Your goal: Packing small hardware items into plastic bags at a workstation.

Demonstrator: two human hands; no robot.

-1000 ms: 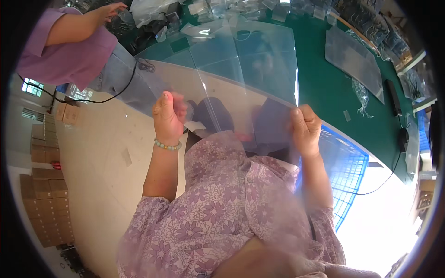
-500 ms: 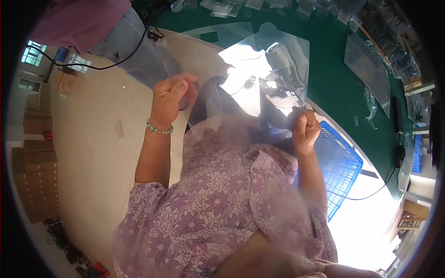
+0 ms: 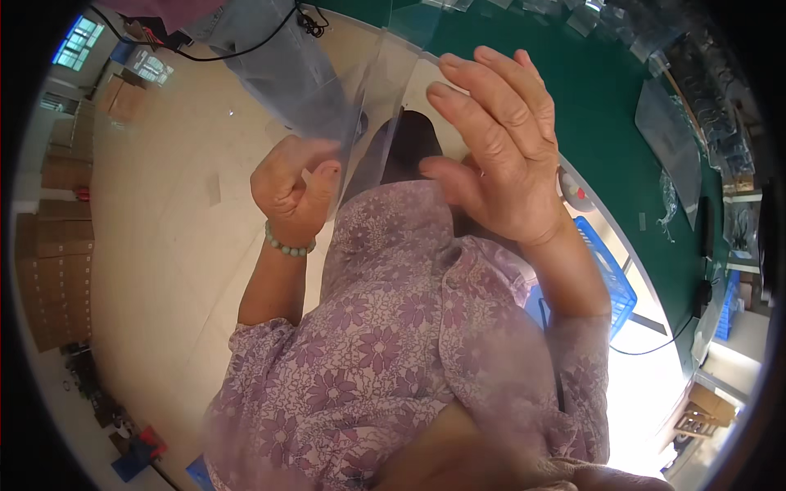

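Observation:
A clear plastic sheet (image 3: 378, 110) stands tilted before me, seen almost edge-on, its far end reaching over the table edge. My left hand (image 3: 293, 184), with a beaded bracelet at the wrist, pinches the sheet's near left side between thumb and fingers; part of the fingers shows blurred. To the right of the sheet my right hand (image 3: 508, 151) is raised with its fingers spread and nothing in them. A gap lies between that hand and the sheet.
A green table (image 3: 598, 114) curves along the far and right side, with another clear sheet (image 3: 667, 147) and several plastic pieces on it. A blue basket (image 3: 610, 274) sits below its edge at right. Another person's leg (image 3: 286, 82) and a black cable (image 3: 213, 57) are at far left.
My right hand has let go of the sheet's right side and opened, rising nearer. My left hand has closed on the sheet, which has swung left and turned edge-on.

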